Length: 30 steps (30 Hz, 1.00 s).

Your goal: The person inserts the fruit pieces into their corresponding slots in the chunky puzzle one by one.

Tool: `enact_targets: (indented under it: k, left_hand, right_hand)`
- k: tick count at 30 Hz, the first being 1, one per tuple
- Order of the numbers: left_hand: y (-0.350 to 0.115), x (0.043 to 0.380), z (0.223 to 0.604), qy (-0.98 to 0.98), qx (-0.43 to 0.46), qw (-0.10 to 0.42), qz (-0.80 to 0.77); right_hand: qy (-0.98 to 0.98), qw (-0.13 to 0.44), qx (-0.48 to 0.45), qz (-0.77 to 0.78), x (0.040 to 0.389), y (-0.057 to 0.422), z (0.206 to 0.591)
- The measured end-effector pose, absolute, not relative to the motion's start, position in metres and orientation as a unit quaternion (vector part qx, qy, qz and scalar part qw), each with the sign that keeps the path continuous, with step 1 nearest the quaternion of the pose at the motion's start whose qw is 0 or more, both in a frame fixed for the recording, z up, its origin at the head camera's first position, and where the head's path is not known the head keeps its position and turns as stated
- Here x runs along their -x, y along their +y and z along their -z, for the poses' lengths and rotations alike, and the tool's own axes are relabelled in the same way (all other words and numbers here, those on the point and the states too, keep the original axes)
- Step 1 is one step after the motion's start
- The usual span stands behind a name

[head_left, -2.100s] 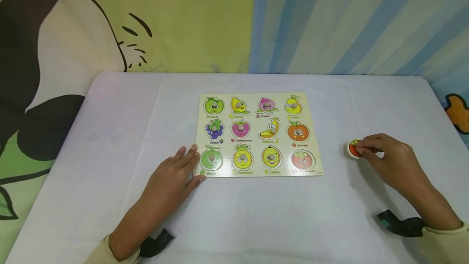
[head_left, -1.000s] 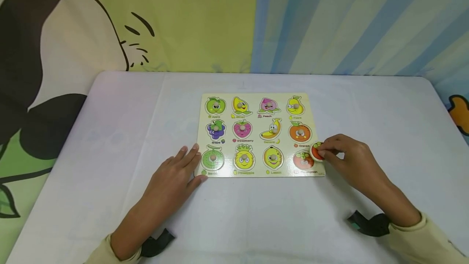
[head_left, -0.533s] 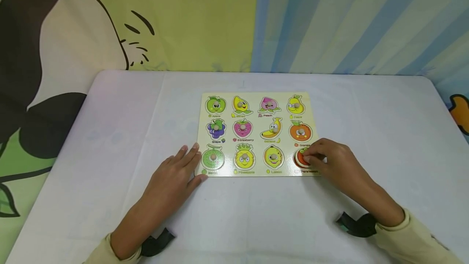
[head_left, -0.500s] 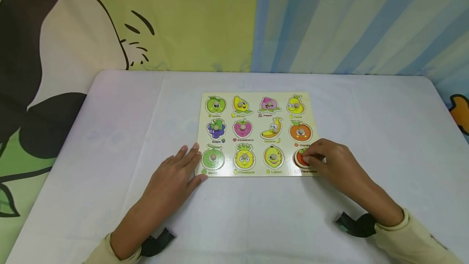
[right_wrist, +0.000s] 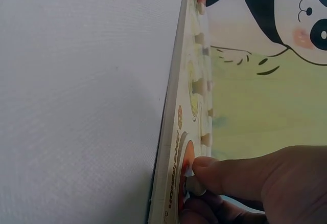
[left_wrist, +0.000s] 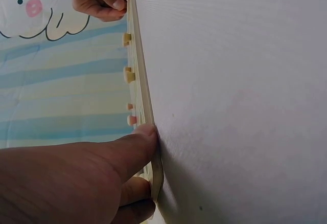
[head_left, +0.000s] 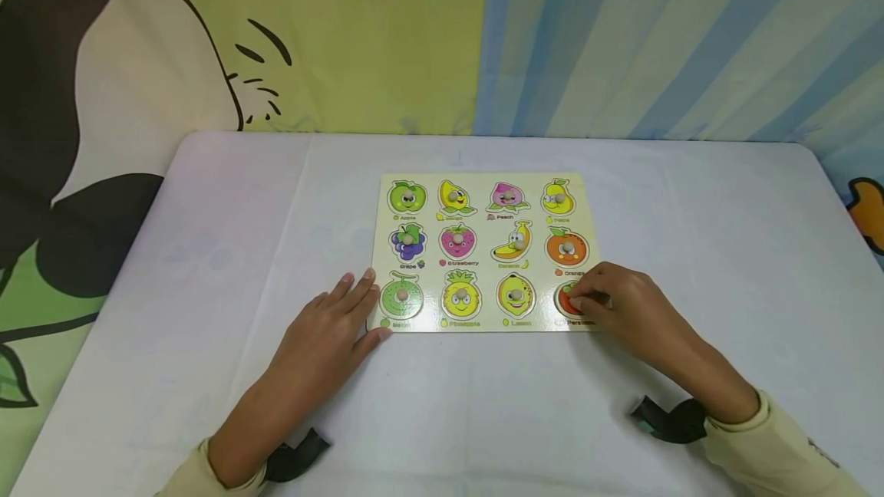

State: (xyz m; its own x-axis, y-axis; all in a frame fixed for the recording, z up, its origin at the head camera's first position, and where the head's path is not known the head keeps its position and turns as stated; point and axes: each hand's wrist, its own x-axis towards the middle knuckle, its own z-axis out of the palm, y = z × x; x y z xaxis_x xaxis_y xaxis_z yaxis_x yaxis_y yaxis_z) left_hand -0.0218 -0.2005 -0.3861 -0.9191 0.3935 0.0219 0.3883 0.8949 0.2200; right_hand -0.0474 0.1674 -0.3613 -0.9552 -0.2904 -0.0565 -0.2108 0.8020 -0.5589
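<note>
A wooden fruit puzzle board (head_left: 488,299) lies on the white table, with knobbed fruit pieces in its slots. My right hand (head_left: 631,309) pinches the knob (right_wrist: 195,185) of the red persimmon puzzle piece (head_left: 565,301) between thumb and fingers. That piece is at the board's lower right slot, partly covered by the fingers; whether it lies fully flush I cannot tell. My left hand (head_left: 324,340) rests at the lower left corner with fingers extended over the board's edge, beside the melon piece (head_left: 402,296). In the left wrist view its thumb (left_wrist: 140,139) touches the front edge.
White cloth covers the table (head_left: 470,413) around the board. Behind it hangs a printed backdrop (head_left: 311,37) with a panda figure and stripes. Black straps (head_left: 670,422) are at both wrists, below the sleeves.
My right hand has carried the persimmon piece leftward from the table onto the board, over its slot, and the piece now sits lower there. My left hand has stayed in place.
</note>
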Motion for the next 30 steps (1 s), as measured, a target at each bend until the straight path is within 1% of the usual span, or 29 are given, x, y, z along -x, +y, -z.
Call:
enact_targets:
  k: [12, 16, 19, 22, 24, 26, 28, 30]
  left_hand:
    - [-0.201, 0.022, 0.386, 0.973, -0.203, 0.013, -0.109]
    - [-0.204, 0.022, 0.386, 0.971, -0.218, 0.017, -0.096]
    - [-0.211, 0.023, 0.384, 0.967, -0.231, 0.039, -0.099]
    - [-0.221, 0.026, 0.378, 0.959, -0.223, 0.100, -0.146]
    - [-0.230, 0.030, 0.369, 0.950, -0.206, 0.141, -0.188]
    - [-0.238, 0.037, 0.359, 0.944, -0.183, 0.159, -0.223]
    - [-0.244, 0.046, 0.350, 0.942, -0.169, 0.152, -0.249]
    - [-0.248, 0.058, 0.345, 0.948, -0.165, 0.121, -0.242]
  right_hand:
    - [0.953, 0.043, 0.160, 0.254, 0.046, 0.164, 0.365]
    - [0.953, 0.047, 0.164, 0.250, 0.047, 0.162, 0.365]
    - [0.950, 0.063, 0.172, 0.252, 0.048, 0.163, 0.362]
    - [0.948, 0.070, 0.173, 0.256, 0.051, 0.172, 0.355]
    - [0.952, 0.056, 0.162, 0.254, 0.055, 0.184, 0.351]
    - [0.960, 0.026, 0.139, 0.240, 0.060, 0.201, 0.347]
    - [0.968, -0.007, 0.116, 0.221, 0.065, 0.221, 0.345]
    - [0.976, -0.021, 0.097, 0.196, 0.070, 0.241, 0.344]
